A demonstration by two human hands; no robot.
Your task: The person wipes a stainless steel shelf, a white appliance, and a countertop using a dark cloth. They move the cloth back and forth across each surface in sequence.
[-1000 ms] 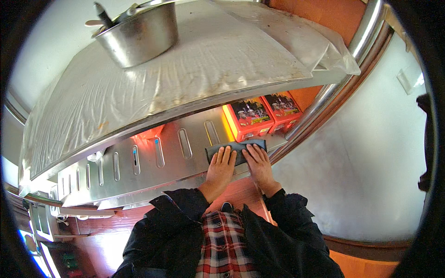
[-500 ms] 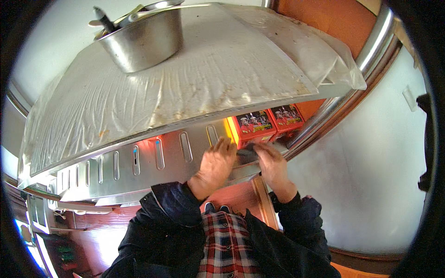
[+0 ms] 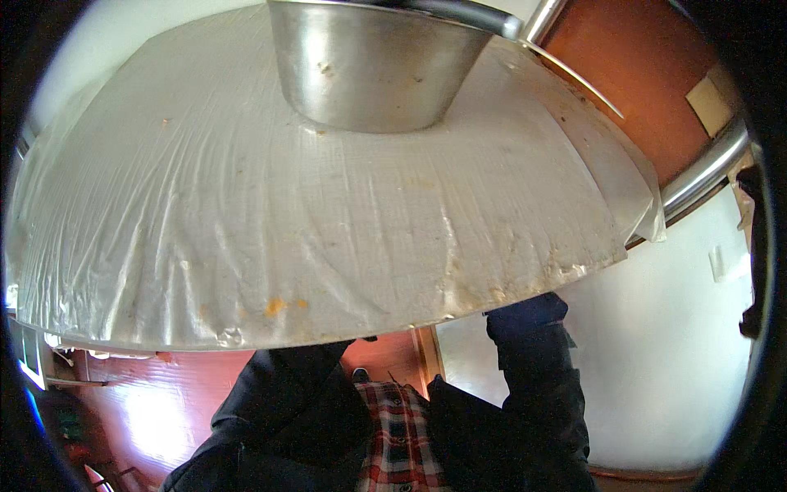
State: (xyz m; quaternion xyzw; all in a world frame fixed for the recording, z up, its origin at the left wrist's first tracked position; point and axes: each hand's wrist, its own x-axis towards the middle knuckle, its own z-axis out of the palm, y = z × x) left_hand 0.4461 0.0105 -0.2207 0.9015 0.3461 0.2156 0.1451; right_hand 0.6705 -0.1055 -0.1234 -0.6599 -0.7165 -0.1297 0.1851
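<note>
Both of my hands are out of sight beneath a plastic-covered top point(image 3: 344, 238), so what they hold or touch is hidden. My left sleeve point(image 3: 287, 385), dark and thick, passes under the front edge left of the middle. The cuff of my right sleeve point(image 3: 529, 316) disappears under the same edge farther right. On the cover, toward the back, stands a large steel pot point(image 3: 377, 78) with a dark handle-like piece point(image 3: 467, 12) lying across its rim. The cover is wrinkled and stained near the front.
At the right is a pale, smooth surface point(image 3: 639, 369) beside a shiny metal rail point(image 3: 705, 172). An orange-brown panel point(image 3: 631, 74) is behind it at the upper right. Reddish flooring point(image 3: 188, 402) shows below the top's edge, with dark items point(image 3: 74, 426) at the lower left.
My view has shifted closer over the covered top, and the pot appears nearer and larger. My hands, which were together at a dark item, and the red boxes on the lower metal shelf are now hidden.
</note>
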